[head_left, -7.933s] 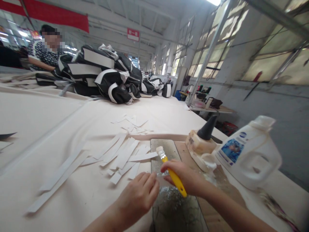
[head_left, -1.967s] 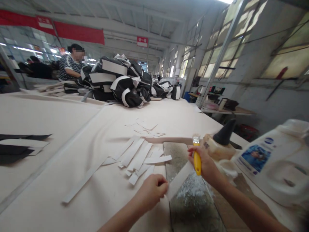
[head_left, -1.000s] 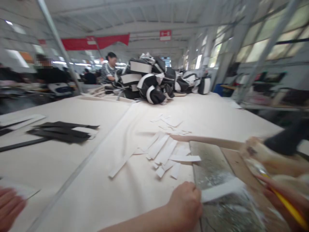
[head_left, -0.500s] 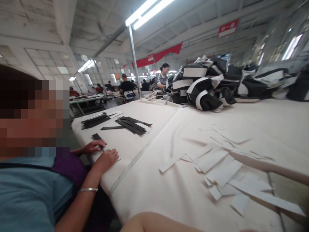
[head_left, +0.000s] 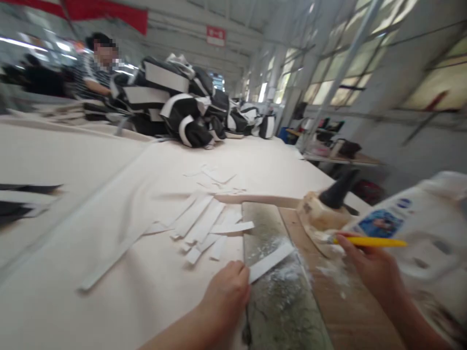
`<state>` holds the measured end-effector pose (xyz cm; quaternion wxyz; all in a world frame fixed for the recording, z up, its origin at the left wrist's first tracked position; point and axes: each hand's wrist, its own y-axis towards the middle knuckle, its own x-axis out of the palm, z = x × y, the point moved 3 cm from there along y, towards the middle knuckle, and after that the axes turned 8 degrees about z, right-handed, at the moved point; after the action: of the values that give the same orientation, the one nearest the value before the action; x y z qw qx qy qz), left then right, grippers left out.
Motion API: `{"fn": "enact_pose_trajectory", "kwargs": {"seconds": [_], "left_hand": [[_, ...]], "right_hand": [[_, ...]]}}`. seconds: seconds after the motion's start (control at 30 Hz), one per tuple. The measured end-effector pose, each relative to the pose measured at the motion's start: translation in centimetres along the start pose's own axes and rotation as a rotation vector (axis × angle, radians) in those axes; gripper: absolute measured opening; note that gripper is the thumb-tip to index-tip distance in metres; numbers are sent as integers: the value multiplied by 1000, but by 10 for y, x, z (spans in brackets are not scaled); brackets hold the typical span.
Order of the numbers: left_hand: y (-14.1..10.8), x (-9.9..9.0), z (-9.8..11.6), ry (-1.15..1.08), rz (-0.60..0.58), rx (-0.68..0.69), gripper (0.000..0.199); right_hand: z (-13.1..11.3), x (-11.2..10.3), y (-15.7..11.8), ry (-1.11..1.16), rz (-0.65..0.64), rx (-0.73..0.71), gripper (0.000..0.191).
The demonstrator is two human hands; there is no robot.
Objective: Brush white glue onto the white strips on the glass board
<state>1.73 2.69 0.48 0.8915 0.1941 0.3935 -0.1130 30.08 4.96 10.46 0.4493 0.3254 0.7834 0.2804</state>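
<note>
My left hand (head_left: pixel 228 289) is closed on the near end of a white strip (head_left: pixel 272 262). That strip lies slantwise over a greenish, smeared board (head_left: pixel 292 311) spotted with white residue. In my right hand (head_left: pixel 377 272) is a brush with a yellow handle (head_left: pixel 379 241), gripped near its head. The brush's tip is beside a glue-stained pot (head_left: pixel 314 214) with a dark upright piece (head_left: pixel 337 189) in it. More white strips (head_left: pixel 200 218) lie loosely piled left of the board, some overlapping its edge.
A large white jug (head_left: pixel 430 228) with a blue label stands at the right. Brown cardboard (head_left: pixel 328 291) lies beside the board. Black-and-white pieces (head_left: pixel 164 97) are heaped at the back of the cloth-covered table (head_left: pixel 73 243), near a person (head_left: pixel 95 68). Dark strips (head_left: pixel 18 204) lie far left.
The view has swung right and down. My hands, the board, the pot and the jug have come into view; the co-worker at the left has gone out of it.
</note>
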Motion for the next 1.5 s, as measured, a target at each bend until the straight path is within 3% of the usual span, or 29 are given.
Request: {"fn": "enact_pose_trajectory", "kwargs": {"seconds": [0.07,0.13,0.3,0.43,0.53,0.67,0.8,0.87,0.97,1.1,1.2,1.27,1.33,1.43,1.5], "left_hand": [[1,1,-6,84,45,50,23],[0,4,-14,140,98,117,25],[-1,14,-23,227,277,284,28],[0,14,-22,253,321,341,28],[0,10,-20,233,313,319,27],[-1,7,-16,201,221,222,25],[0,4,-10,157,120,124,24],[0,2,-9,144,95,95,23],[1,1,-8,147,71,73,20],[0,0,-8,148,67,80,18],[1,0,-7,153,52,82,17],[2,1,-7,164,35,72,16],[2,2,-8,172,23,57,16],[3,3,-9,168,19,41,16],[3,4,-10,152,22,44,17]], "right_hand": [[17,-25,3,-72,51,97,56],[27,-34,7,-105,105,162,63],[43,-28,13,-138,106,137,68],[49,-18,16,-143,64,120,64],[45,-14,18,-160,7,107,60],[42,-26,17,-179,108,152,60],[52,-33,11,-239,3,210,56],[50,-34,7,-256,31,211,52],[24,-18,-6,-67,-16,170,45],[-42,29,-38,312,-329,46,35],[-71,62,-57,399,-503,-85,25],[-66,77,-56,361,-565,-131,23],[-45,83,-41,243,-528,-122,26],[-11,78,-9,57,-416,-91,32],[-5,67,5,6,-347,-91,33]]}}
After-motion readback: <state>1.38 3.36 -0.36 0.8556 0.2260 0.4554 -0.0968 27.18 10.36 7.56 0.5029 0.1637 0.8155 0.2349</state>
